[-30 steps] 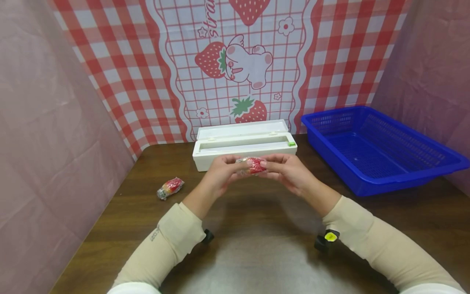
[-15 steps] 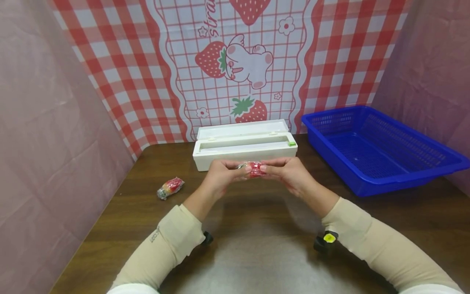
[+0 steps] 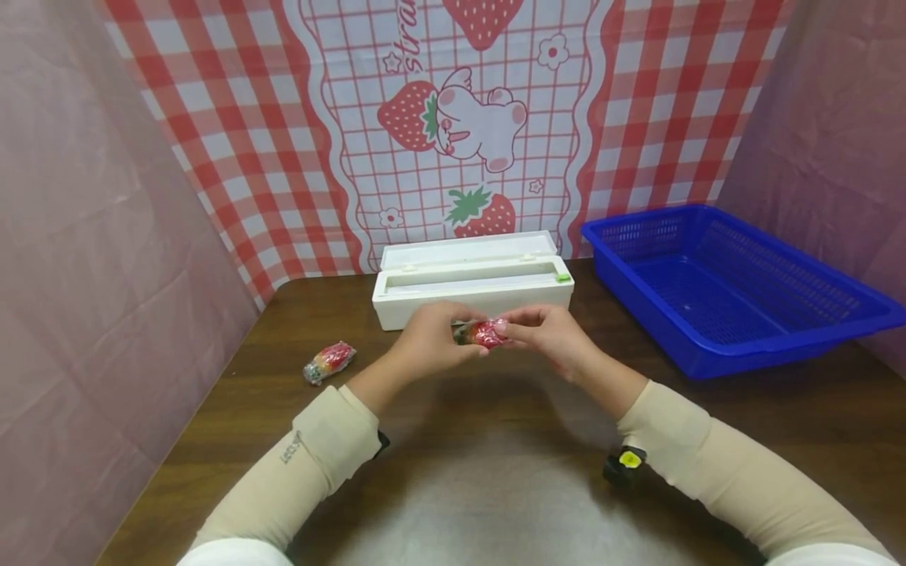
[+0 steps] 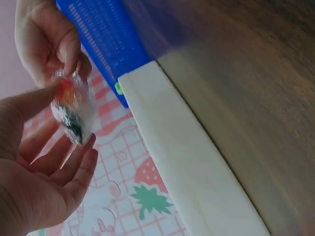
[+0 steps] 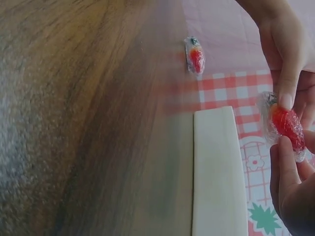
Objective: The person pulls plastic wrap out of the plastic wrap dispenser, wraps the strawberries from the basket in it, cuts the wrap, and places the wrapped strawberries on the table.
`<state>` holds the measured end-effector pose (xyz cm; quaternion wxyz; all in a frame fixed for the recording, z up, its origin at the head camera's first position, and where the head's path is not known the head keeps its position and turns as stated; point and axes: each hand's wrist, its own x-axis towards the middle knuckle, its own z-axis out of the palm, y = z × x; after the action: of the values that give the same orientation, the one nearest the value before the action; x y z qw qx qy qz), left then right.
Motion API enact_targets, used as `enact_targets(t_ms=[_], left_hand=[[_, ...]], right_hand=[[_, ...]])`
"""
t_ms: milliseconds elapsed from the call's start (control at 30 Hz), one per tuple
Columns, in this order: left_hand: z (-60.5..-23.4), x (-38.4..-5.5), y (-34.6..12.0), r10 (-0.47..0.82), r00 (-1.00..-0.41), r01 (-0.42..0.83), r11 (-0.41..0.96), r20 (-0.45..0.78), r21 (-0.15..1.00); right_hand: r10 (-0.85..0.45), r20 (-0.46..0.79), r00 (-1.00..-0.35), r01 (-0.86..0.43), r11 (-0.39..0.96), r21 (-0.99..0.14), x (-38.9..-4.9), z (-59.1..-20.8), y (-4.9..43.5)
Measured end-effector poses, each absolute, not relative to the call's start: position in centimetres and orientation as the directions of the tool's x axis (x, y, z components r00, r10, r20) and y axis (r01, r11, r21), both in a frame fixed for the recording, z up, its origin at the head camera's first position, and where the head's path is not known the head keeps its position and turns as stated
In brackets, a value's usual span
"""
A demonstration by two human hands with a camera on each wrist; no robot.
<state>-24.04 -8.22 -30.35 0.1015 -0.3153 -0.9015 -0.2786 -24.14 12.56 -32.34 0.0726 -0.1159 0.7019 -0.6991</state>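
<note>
A strawberry point(image 3: 487, 333) wrapped in clear plastic film is held up before the white box, red at one end and dark green at the other. My right hand point(image 3: 552, 336) pinches its red end between thumb and fingers. Around the green end, my left hand point(image 3: 433, 339) is spread loosely, thumb in front and fingers behind. In the left wrist view those fingers point(image 4: 74, 169) stand apart beside the wrapped tip. The right wrist view shows the left thumb over the film near the strawberry's pale shoulder. A second wrapped strawberry point(image 3: 329, 362) lies on the table to the left.
Behind the hands stands a long white box point(image 3: 474, 297), lid point(image 3: 467, 250) raised, with a green slider point(image 3: 562, 278) at its right end. A blue plastic basket point(image 3: 743, 346) stands at the right. A strawberry-print cloth point(image 3: 474, 118) hangs at the back of the wooden table point(image 3: 467, 472).
Both hands gripped the wrapped strawberry with thumbs close together; now the left hand has loosened and its thumb has dropped lower. The strawberry has tilted and sits slightly lower. The right hand keeps its pinch.
</note>
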Motion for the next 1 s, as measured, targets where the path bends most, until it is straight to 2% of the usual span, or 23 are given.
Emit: enact_targets(t_ms=[67, 167, 467, 733, 1000], left_hand=[[-30.3, -23.8, -8.0, 0.544, -0.751, 0.659, 0.657, 0.375, 0.367], [-30.3, -23.5, -7.8, 0.553, -0.741, 0.666, 0.677, 0.382, 0.313], [-30.7, -23.2, -8.6, 0.559, -0.737, 0.671, 0.676, 0.381, 0.304], [-31.6, -22.1, -12.9, 0.531, -0.798, 0.602, 0.717, 0.283, 0.352], [-31.7, -21.0, -19.4, 0.502, -0.839, 0.544, 0.779, 0.209, 0.311]], right_hand=[[-0.27, 0.067, -0.961, -0.069, -0.005, -0.998, -24.1, -32.5, 12.5], [-0.274, 0.064, -0.96, -0.067, 0.001, -0.998, -24.1, -32.5, 12.4], [-0.36, 0.056, -0.931, -0.086, 0.069, -0.994, -23.9, -32.6, 12.8], [-0.405, 0.072, -0.911, -0.199, 0.279, -0.94, -23.7, -32.5, 13.8], [-0.462, 0.164, -0.872, -0.404, 0.49, -0.772, -23.4, -32.7, 14.8]])
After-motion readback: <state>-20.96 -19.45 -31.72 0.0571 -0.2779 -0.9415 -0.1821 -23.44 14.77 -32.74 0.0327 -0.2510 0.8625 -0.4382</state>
